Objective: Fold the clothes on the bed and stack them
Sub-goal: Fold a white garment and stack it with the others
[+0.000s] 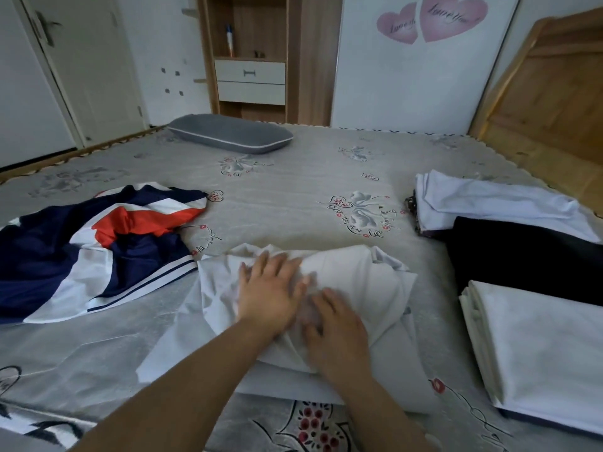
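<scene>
Left hand point(270, 288) flat on white shirt point(352, 282), fingers point(261, 261) straight and spread; right hand point(336, 327) just beside it on the same cloth, fingers blurred, grip unclear. Left of the fingertips, striped jersey point(98, 243); right of them, folded white stack point(538, 347), black garment point(522, 256), more white cloth point(489, 200).

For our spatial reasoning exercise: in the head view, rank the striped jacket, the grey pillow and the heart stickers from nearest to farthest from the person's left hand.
From the left hand:
1. Striped jacket, on the bed to its left.
2. Grey pillow, at the bed's far edge.
3. Heart stickers, on the far wall, upper right.
</scene>
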